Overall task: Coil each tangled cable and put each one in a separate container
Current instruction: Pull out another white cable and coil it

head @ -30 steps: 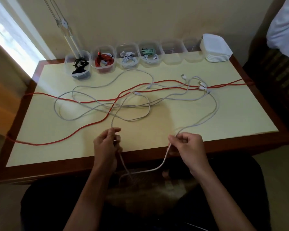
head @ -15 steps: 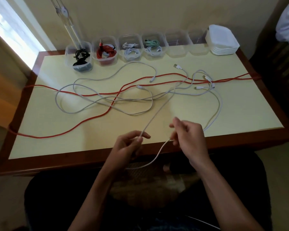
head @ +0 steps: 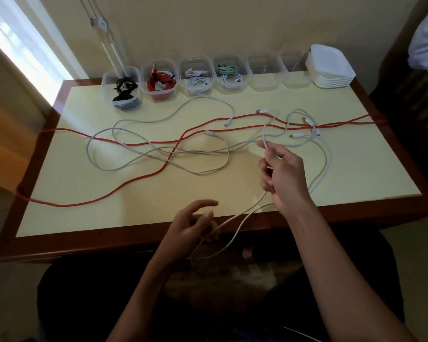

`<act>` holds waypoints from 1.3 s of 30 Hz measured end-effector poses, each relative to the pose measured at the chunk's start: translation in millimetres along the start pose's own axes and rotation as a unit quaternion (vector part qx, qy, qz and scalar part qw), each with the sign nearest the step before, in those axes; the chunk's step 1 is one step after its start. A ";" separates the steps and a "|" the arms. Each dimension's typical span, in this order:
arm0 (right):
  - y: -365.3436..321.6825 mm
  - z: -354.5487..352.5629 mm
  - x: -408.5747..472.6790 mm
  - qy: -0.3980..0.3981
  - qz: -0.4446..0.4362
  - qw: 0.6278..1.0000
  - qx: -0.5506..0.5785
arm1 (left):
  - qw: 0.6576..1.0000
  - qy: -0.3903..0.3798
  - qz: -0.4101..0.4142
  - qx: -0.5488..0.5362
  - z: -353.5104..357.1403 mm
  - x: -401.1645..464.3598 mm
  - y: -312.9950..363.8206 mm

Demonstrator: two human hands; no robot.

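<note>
Several white cables (head: pixel 158 154) lie tangled across the yellow tabletop (head: pixel 356 169), crossed by a long red cable (head: pixel 139 178). My right hand (head: pixel 282 174) is raised over the table and pinches one white cable (head: pixel 245 215), which runs down to my left hand (head: pixel 193 228) at the table's front edge. My left hand grips that same cable in its curled fingers, with the index finger stretched out. A loop of it hangs below the edge over my lap.
A row of clear containers stands along the back: one with a black cable (head: pixel 124 88), one with a red cable (head: pixel 161 81), two with white cables (head: pixel 198 80), two empty ones (head: pixel 265 75). Stacked white lids (head: pixel 331 67) sit at the back right.
My right hand has lifted forward over the table, drawing the white cable up. My left hand has shifted right along the front edge, keeping hold of the cable.
</note>
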State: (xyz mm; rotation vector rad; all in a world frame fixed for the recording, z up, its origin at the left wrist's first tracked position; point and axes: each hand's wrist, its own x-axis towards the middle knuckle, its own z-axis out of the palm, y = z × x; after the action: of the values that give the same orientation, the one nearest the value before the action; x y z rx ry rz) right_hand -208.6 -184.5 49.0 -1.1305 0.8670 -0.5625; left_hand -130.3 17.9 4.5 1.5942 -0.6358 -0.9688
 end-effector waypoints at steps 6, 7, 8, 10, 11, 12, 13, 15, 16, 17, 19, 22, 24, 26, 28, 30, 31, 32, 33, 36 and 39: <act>18.6 -13.2 -13.6 -0.077 -0.069 0.984 -0.146 | 0.974 0.075 -0.060 -0.203 -7.0 15.3 18.5; 23.0 -15.1 -14.8 -0.087 -0.079 0.978 -0.174 | 0.955 0.075 -0.072 -0.276 -9.3 18.5 23.8; 27.1 -16.8 -15.4 -0.099 -0.090 0.971 -0.198 | 0.935 0.074 -0.079 -0.338 -12.1 21.1 28.7; 34.2 -20.2 -15.4 -0.123 -0.107 0.957 -0.240 | 0.905 0.073 -0.086 -0.410 -17.8 24.5 36.2; 37.5 -22.0 -14.7 -0.129 -0.113 0.951 -0.257 | 0.896 0.071 -0.085 -0.430 -20.1 25.0 37.9; 40.6 -23.9 -13.4 -0.130 -0.119 0.946 -0.273 | 0.888 0.068 -0.080 -0.447 -21.2 24.3 39.4; 43.0 -25.6 -11.7 -0.126 -0.126 0.942 -0.285 | 0.882 0.065 -0.074 -0.461 -21.8 23.5 39.1; 46.6 -28.6 -8.3 -0.109 -0.139 0.941 -0.290 | 0.867 0.070 -0.063 -0.488 -21.3 19.4 38.4; 46.9 -30.0 -6.9 -0.095 -0.144 0.943 -0.285 | 0.857 0.078 -0.061 -0.505 -21.3 17.3 37.1; 46.6 -31.6 -5.4 -0.079 -0.147 0.945 -0.282 | 0.844 0.089 -0.063 -0.524 -21.6 16.1 34.8; 44.3 -34.6 -3.4 -0.053 -0.149 0.947 -0.279 | 0.824 0.114 -0.076 -0.550 -23.1 14.4 30.6; 41.7 -35.6 -3.5 -0.046 -0.142 0.949 -0.278 | 0.828 0.168 -0.122 -0.521 -23.0 15.9 20.2; 42.0 -33.7 -5.7 -0.042 -0.144 0.951 -0.269 | 0.816 0.215 -0.160 -0.512 -20.0 17.5 13.5; 42.4 -30.8 -9.7 -0.034 -0.147 0.955 -0.253 | 0.787 0.250 -0.186 -0.533 -18.0 18.7 6.8; 42.1 -29.9 -13.4 -0.021 -0.147 0.961 -0.233 | 0.759 0.257 -0.183 -0.569 -15.3 18.7 4.7; 41.3 -32.9 -14.4 0.004 -0.140 0.970 -0.199 | 0.745 0.236 -0.158 -0.604 -13.7 17.7 3.1; 40.8 -35.4 -13.7 0.019 -0.137 0.973 -0.182 | 0.741 0.217 -0.143 -0.620 -13.7 15.5 3.4; 40.2 -37.9 -12.5 0.032 -0.135 0.976 -0.170 | 0.736 0.195 -0.129 -0.635 -13.3 12.8 4.2; 39.6 -40.2 -11.3 0.042 -0.134 0.976 -0.164 | 0.730 0.178 -0.120 -0.649 -12.9 10.7 4.1; 36.7 -42.6 -9.9 0.055 -0.117 0.982 -0.135 | 0.728 0.152 -0.114 -0.659 -11.7 8.6 4.3; 34.6 -40.1 -9.1 0.077 -0.093 0.989 -0.085 | 0.728 0.116 -0.080 -0.671 -9.4 11.9 -0.1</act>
State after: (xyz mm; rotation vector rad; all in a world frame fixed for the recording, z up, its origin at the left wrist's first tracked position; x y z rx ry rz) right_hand -248.1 -187.1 12.6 -1.3446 0.9626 -0.7480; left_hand -116.1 13.2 1.9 0.3989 0.4155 -0.9360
